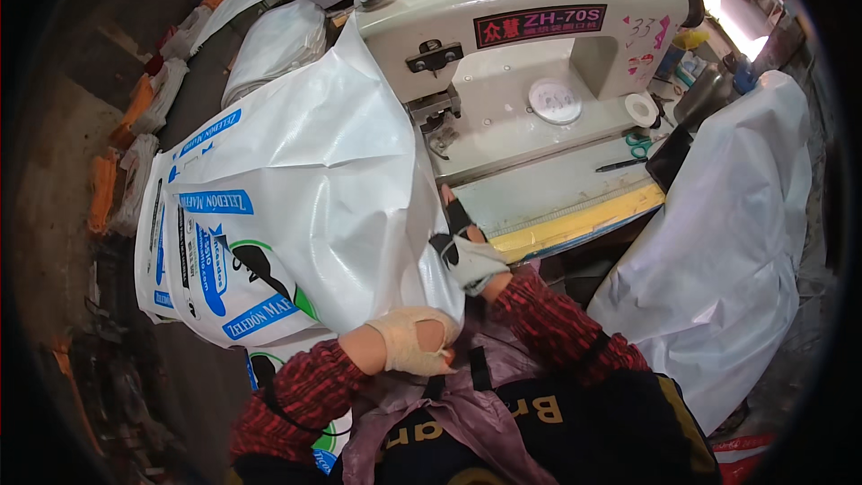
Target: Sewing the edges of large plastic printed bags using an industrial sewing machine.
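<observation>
A large white printed sack point(332, 171) with blue and green markings lies bulging to the left of a sewing machine point(539, 4). Its right edge runs close beside the needle and presser foot point(440, 117). My left hand point(416, 341), in a beige wrap, is closed on the sack's near edge, its fingers partly hidden. Further along the same edge is my right hand point(470, 256), wrapped in white and black. One finger of it points up along the sack's rim, and the hand seems to grip it; the other fingers are partly hidden.
The machine's yellow front edge point(579, 223) lies right of my hands. On its bed are green scissors point(637, 144), a black pen point(621, 164) and a white tape roll point(641, 110). Another white sack point(709, 260) stands at right; folded white sacks point(278, 45) lie at far left.
</observation>
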Tool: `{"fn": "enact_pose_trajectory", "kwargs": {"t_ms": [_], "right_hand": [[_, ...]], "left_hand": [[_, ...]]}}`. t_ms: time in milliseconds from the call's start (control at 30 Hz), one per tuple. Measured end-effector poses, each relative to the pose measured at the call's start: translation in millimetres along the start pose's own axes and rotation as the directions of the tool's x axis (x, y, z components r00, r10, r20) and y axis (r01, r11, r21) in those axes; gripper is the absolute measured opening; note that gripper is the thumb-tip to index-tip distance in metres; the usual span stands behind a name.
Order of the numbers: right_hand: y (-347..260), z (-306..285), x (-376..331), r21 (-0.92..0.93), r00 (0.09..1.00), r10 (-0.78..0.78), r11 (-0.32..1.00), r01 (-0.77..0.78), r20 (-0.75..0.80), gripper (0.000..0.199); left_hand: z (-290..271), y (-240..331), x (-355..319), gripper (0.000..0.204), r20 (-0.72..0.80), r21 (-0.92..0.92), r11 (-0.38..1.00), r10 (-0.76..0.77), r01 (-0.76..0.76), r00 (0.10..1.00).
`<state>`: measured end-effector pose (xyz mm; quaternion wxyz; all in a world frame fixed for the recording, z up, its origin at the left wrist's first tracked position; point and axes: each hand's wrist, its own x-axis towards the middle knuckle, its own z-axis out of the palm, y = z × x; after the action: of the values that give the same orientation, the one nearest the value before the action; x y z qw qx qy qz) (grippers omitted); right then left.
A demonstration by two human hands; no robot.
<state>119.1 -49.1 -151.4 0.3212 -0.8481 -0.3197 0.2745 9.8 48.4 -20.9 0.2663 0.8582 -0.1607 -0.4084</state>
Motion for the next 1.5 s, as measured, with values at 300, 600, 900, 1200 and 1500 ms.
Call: {"fn": "enact_pose_trajectory", "kwargs": {"t_ms": [300, 600, 900, 1200, 1500], "right_hand": [[-5, -11, -35, 0.156, 0.997, 0.074, 0.985, -0.072, -0.007, 0.048], [-29, -24, -46, 0.007, 0.999, 0.030, 1.000, -0.030, 0.032, 0.061], [-47, -25, -33, -0.230, 0.978, 0.067, 0.973, -0.020, 0.198, 0.072], [-31, -4, -24, -0.550, 0.937, 0.080, 0.825, 0.129, 0.340, 0.068], [-50, -35, -64, -0.072, 0.994, 0.050, 0.997, -0.043, 0.102, 0.067]], "left_hand": [[-73, 16, 10, 0.025, -0.373, 0.165, 0.985, 0.017, 0.048, 0.927], [-97, -44, -29, 0.062, -0.118, 0.565, 0.525, -0.712, 0.637, 0.692], [-131, 81, -104, 0.027, -0.051, 0.762, 0.499, -0.589, 0.413, 0.806], [-8, 49, -43, 0.006, 0.203, 0.327, 0.943, -0.007, -0.061, 0.979], [-43, 113, -95, 0.006, 0.159, 0.563, 0.826, -0.160, 0.044, 0.974]]}}
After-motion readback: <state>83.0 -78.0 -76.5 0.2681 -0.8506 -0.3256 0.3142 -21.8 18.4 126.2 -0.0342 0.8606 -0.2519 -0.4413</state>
